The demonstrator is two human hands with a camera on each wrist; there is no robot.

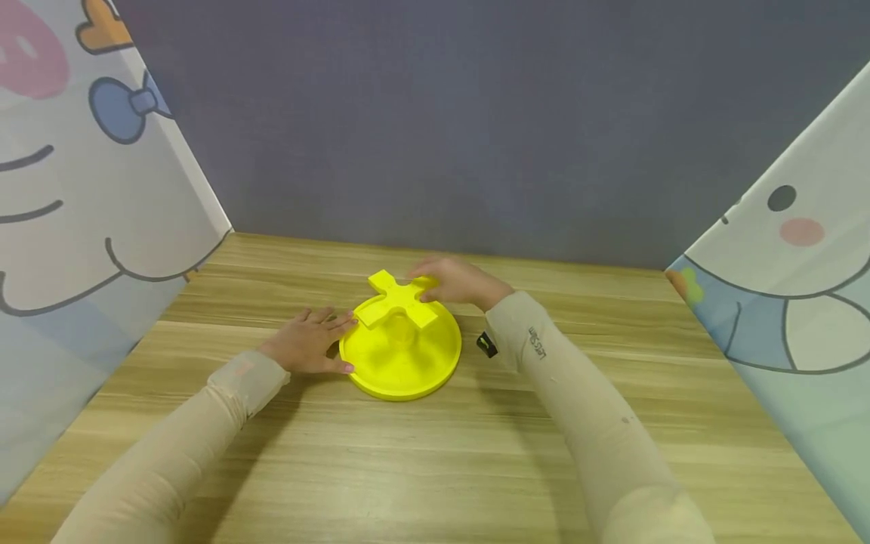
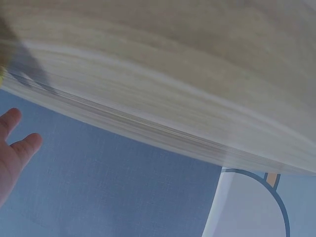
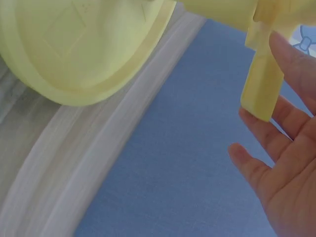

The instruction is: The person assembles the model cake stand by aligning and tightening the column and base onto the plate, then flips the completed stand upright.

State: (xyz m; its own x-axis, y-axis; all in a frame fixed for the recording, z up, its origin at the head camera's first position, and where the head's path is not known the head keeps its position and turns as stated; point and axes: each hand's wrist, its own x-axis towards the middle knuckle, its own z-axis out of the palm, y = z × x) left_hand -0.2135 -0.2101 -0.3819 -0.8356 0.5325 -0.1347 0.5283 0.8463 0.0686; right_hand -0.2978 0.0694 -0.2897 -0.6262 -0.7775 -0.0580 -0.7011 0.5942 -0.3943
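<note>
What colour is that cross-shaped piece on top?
The cross-shaped piece is bright yellow, best seen in the head view.

We look from the head and from both wrists.
From the head we face forward and down, well back, taking in bench [image 1: 381, 468], wall [image 1: 448, 128], left hand [image 1: 307, 343] and right hand [image 1: 462, 281]; from the left wrist we sit low at the bench, upside down, toward the wall; from the right wrist, tilted, we are near the dish [image 1: 401, 374] and cross [image 1: 397, 299], which the head view shares.
</note>
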